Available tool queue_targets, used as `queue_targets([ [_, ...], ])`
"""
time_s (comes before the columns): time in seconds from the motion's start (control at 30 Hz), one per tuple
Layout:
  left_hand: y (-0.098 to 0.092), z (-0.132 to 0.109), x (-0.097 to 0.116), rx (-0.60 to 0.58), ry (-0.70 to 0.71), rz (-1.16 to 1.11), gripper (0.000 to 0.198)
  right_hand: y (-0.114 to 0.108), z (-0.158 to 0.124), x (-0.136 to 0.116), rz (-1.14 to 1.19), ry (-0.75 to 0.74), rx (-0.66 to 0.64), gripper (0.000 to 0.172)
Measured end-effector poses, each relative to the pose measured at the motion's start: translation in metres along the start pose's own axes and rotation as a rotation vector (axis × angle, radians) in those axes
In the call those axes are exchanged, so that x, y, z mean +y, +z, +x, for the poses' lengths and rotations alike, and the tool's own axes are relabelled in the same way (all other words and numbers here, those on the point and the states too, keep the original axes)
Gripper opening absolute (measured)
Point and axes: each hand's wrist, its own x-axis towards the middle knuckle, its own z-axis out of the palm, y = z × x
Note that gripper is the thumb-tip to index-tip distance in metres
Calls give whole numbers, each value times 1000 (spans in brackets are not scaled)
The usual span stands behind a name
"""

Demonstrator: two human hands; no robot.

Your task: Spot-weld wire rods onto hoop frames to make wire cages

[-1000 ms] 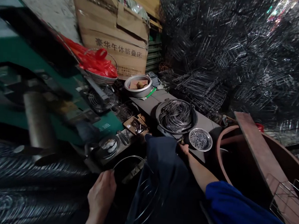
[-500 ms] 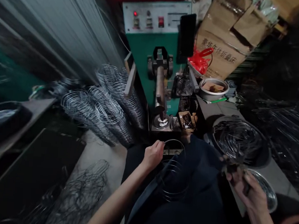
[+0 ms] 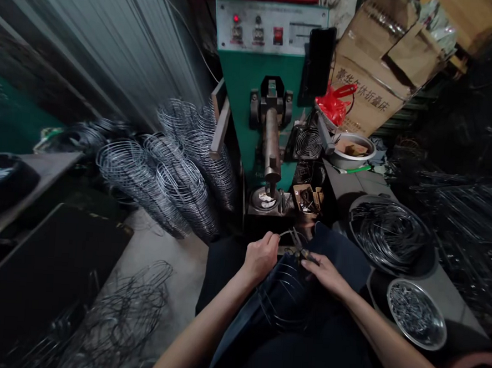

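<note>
My left hand (image 3: 261, 257) is closed in a pinch on a thin wire ring (image 3: 284, 232) above my lap. Fingers of my right hand (image 3: 327, 273) wrap round the dark handles of a pair of pliers (image 3: 302, 252). The pliers' tip points up and reaches the ring just right of my left fingers; whether the jaws grip the wire is too small to tell. Below, more wire rings (image 3: 287, 284) lie over my dark trousers. In front stands a green machine (image 3: 235, 89) with a metal arm (image 3: 272, 144) above a round base (image 3: 264, 199).
Stacks of wire rings (image 3: 183, 186) stand to the left, with tangled wire (image 3: 134, 299) on the floor. At right are a tub of wire pieces (image 3: 388, 231), a metal bowl of small parts (image 3: 416, 314) and a white basin (image 3: 352, 149). A cardboard box (image 3: 369, 75) leans behind.
My right hand has come in from beside the metal bowl to the ring, bringing the pliers. My left hand still holds the ring, and the view has shifted slightly.
</note>
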Motion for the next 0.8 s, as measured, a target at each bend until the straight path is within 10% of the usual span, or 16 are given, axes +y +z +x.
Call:
queue_targets([
  [0.43, 6, 0, 6, 34, 93, -17, 31, 2, 1, -9, 25, -58, 78, 43],
  [0.8, 7, -9, 23, 476, 395, 139, 15, -16, -29, -31, 154, 232, -63, 65],
])
